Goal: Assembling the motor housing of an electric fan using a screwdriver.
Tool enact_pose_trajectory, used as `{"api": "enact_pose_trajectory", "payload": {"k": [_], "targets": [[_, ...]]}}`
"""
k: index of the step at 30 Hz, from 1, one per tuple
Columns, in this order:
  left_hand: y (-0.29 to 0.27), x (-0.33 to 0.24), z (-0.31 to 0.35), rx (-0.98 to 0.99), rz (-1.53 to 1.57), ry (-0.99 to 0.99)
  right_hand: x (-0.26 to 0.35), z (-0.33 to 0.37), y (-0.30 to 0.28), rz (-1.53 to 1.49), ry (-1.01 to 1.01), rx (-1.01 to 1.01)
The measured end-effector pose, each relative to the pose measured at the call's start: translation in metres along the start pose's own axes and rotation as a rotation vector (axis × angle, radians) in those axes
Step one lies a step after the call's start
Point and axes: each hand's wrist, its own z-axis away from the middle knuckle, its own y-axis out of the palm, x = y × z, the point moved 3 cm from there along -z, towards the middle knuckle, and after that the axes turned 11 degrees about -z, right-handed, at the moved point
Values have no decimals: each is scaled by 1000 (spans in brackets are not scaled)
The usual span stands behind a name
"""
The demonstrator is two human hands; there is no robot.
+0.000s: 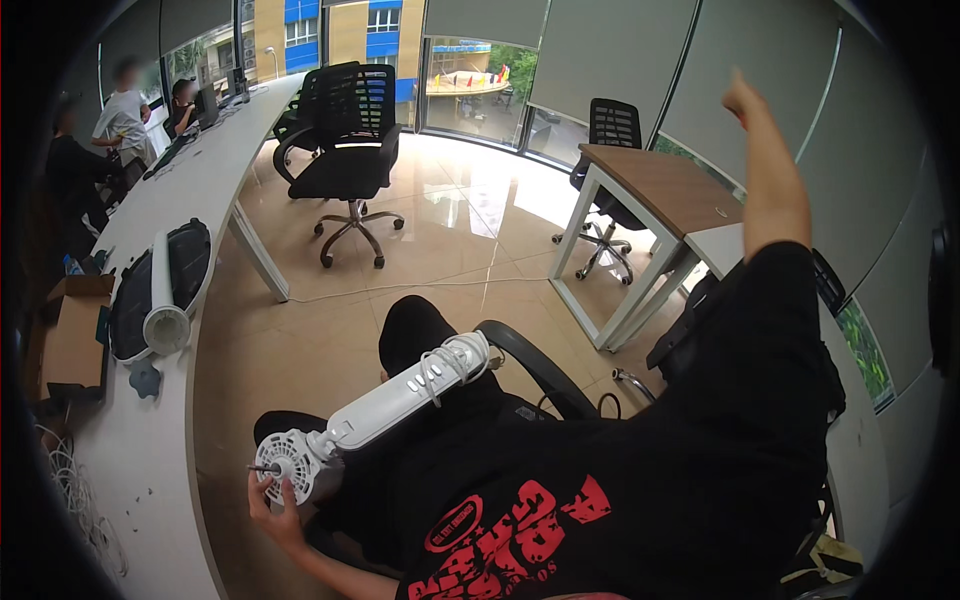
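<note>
A white electric fan body (385, 408) lies slanted across my lap. Its round slotted motor housing (291, 462), with a dark shaft, is at the lower left. A row of buttons runs along its column, and a white cord (436, 366) is wound round the far end. My left hand (274, 512) grips the motor housing, thumb and fingers near the shaft. My right hand (741, 100) is raised high at the upper right, away from the fan. One finger points up from it; the other fingers are blurred, and I see no object there.
On the long white table (165, 480) at left lie a dark round fan base with a white tube (164, 290), a grey knob (145, 379), small screws and coiled cable. A cardboard box (75, 335) stands beside. Office chairs (350, 150) and a brown desk (665, 185) stand ahead; people are far left.
</note>
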Motion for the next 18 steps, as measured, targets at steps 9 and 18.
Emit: {"api": "enact_pose_trajectory", "payload": {"k": [9,18], "targets": [[47,-29,-47,128,117,43,-58,332,302,-298,-36,570],[82,-64,-125,195,150,135,120,481,391,-412,-258,922]]}}
